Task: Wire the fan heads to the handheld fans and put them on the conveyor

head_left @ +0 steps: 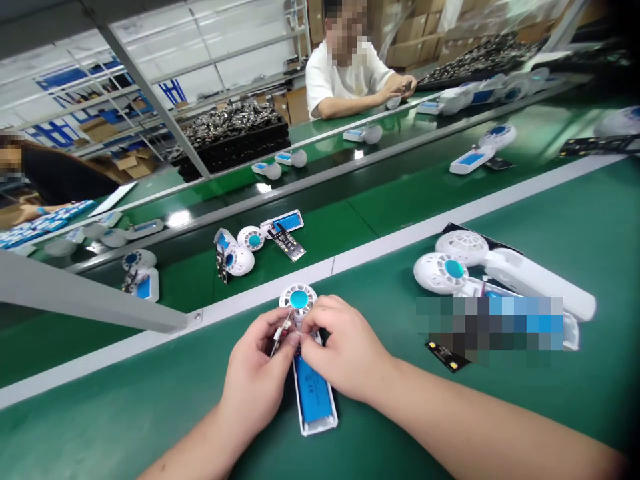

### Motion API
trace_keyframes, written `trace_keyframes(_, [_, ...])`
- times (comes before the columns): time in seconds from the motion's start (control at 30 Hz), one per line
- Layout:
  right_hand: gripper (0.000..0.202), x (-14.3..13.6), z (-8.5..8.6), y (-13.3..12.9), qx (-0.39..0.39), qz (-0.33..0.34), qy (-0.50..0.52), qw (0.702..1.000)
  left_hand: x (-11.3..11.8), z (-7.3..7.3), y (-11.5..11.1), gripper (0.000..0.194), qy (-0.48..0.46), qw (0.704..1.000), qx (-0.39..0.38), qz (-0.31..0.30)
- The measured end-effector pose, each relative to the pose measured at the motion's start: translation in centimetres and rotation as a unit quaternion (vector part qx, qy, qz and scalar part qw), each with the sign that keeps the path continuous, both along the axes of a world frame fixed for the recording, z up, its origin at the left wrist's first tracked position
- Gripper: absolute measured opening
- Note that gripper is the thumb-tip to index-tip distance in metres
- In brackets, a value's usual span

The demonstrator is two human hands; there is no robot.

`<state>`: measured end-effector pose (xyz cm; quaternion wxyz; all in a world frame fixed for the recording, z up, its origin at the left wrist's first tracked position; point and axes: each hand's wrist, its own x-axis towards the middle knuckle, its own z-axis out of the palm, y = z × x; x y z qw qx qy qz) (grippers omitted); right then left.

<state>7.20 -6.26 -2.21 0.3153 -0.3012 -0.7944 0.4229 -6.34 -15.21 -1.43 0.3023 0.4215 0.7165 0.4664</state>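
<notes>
A white handheld fan body (330, 427) lies on the green bench in front of me, its round head with a blue centre pointing away. Inside its open handle sits a blue battery (314, 387). My left hand (256, 363) is closed on a small circuit board (280, 339), held edge-up beside the fan's neck. Over the neck, my right hand (345, 347) pinches close to the board, its thumb and finger together near the left thumb. What lies between those right fingertips is too small and covered to make out.
More fan bodies (440, 273) and a dark circuit board (447, 357) lie at the right, partly blurred out. Beyond a pale rail (350, 257), a green conveyor (345, 220) carries several open fans. A grey post (90, 293) slants in at left. Co-workers sit across the line.
</notes>
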Motion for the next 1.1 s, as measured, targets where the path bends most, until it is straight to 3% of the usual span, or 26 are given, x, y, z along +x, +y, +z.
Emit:
trace_keyframes(0.2, [0.015, -0.3, 0.9, -0.9, -0.031, -0.047, 0.013, 0.998, 0.4, 0.2, -0.7, 0.026, 0.17, 0.98, 0.076, -0.066])
trace_keyframes(0.77, [0.016, 0.0, 1.0, -1.1, -0.035, -0.049, -0.01, 0.998, 0.2, -0.3, -0.9, 0.042, 0.326, 0.933, 0.097, -0.115])
trace_keyframes(0.93, [0.016, 0.1, 0.9, -0.9, -0.008, -0.035, -0.016, 0.999, 0.1, -0.3, -1.1, 0.043, 0.394, 0.906, 0.11, -0.112])
trace_keyframes(1.1, [0.013, 0.4, 0.8, -0.9, 0.076, -0.007, -0.015, 0.997, 0.1, 0.0, -1.2, 0.047, 0.434, 0.884, 0.122, -0.124])
